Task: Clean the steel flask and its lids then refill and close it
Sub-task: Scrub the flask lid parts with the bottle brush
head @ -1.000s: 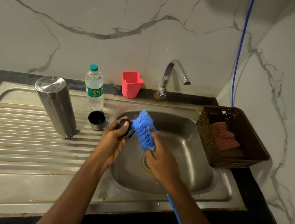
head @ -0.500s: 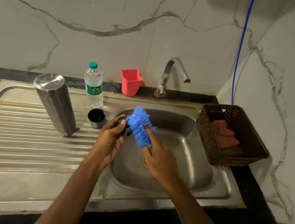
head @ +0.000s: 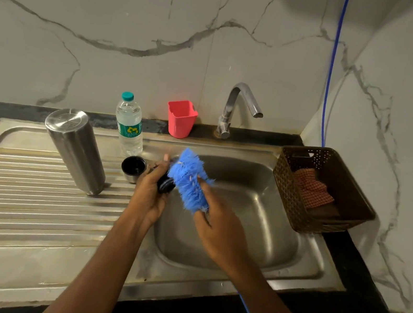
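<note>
Standing on end, steel flask [head: 76, 150] leans slightly leftward.

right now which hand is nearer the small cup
Left. The left hand, holding a black lid, is just right of the cup; the right hand grips the brush farther right, over the sink.

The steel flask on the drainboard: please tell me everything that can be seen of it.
The steel flask is a tall brushed-metal cylinder, slightly narrower at its lower end. A closed flat disc faces up, so it seems to stand mouth down. It rests on the ribbed drainboard, left of the water bottle, leaning in this wide view. Nothing else touches it.
</note>
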